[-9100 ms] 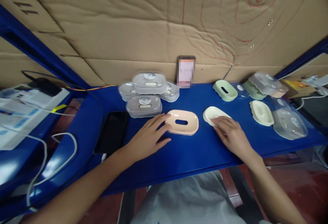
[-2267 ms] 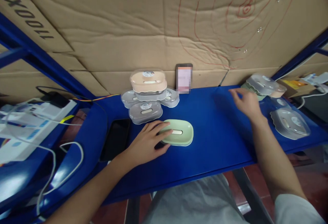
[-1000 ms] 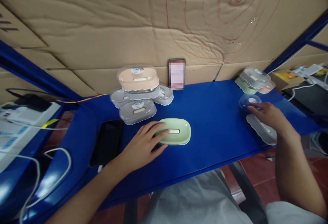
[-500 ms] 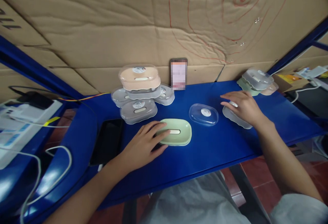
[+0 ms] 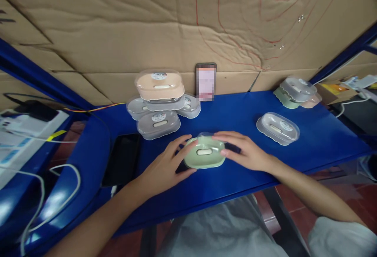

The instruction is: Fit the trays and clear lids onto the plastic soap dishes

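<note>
A light green oval plastic box [image 5: 193, 158] with a white strip in its middle rests on the blue table in front of me. My left hand [image 5: 166, 161] grips its left end, thumb at the near side and fingers at the far side. Over the box's right part is a clear plastic lid [image 5: 205, 135], tilted and hard to see against the green. My right hand [image 5: 246, 151] holds that lid by its right side. Farther right stands a grey oval box [image 5: 277, 127] under a clear lid with a round sticker.
Lidded grey boxes [image 5: 157, 125] and a peach box [image 5: 159, 86] are stacked at back left. Grey, green and peach boxes [image 5: 297, 90] sit at back right. One phone [image 5: 206, 82] leans on the cardboard wall; a dark phone [image 5: 122, 161] lies left. Cables [image 5: 78, 174] run at far left.
My right hand has left the grey box and come left to the green box, bringing the clear lid that lay on the table. My left hand stays on the green box.
</note>
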A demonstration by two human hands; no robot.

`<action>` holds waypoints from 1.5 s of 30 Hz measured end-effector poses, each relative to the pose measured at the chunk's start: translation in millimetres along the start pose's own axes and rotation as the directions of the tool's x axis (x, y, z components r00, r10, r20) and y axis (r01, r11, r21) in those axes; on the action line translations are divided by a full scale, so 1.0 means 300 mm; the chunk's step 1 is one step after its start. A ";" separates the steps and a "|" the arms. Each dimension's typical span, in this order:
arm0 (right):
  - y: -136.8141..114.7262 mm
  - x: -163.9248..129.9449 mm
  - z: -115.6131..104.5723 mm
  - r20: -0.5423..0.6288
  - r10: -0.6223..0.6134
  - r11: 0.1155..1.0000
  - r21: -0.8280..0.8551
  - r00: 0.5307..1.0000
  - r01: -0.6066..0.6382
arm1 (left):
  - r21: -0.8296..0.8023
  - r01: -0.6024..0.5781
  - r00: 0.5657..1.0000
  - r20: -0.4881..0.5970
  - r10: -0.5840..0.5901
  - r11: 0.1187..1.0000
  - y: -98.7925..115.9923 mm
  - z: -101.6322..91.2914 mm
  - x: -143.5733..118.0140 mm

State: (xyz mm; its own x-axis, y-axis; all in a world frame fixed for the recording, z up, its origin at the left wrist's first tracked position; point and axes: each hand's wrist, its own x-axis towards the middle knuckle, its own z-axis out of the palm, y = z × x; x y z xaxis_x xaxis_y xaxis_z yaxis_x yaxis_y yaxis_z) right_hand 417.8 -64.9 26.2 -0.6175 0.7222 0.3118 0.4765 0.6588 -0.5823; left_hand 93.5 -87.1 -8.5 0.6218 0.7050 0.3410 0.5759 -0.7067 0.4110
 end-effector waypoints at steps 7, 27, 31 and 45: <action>-0.033 0.013 0.108 0.243 -0.181 0.948 -0.214 0.953 0.235 | -0.075 0.087 0.995 0.048 -0.084 0.993 -0.029 0.011 -0.006; 0.103 0.010 -0.011 0.086 -0.033 0.795 -0.601 0.996 0.079 | 0.175 -0.018 0.999 0.031 0.013 0.984 -0.031 -0.031 0.014; 0.206 0.050 -0.125 -0.015 0.040 0.708 -0.705 0.999 -0.039 | 0.352 -0.058 0.997 0.075 0.034 0.934 -0.045 -0.088 0.013; 0.282 -0.219 -0.339 -0.077 0.360 0.712 -0.622 0.930 -0.327 | 0.506 0.014 0.993 0.094 -0.071 0.862 0.061 -0.100 -0.039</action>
State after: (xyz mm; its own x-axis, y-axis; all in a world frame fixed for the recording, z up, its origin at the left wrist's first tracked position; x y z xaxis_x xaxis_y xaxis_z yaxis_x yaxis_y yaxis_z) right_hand 562.4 -35.2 32.9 -0.3546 0.9247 0.1385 0.9300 0.3641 -0.0496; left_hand 80.8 -106.5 20.2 0.6261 0.7450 0.2302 0.7741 -0.6293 -0.0687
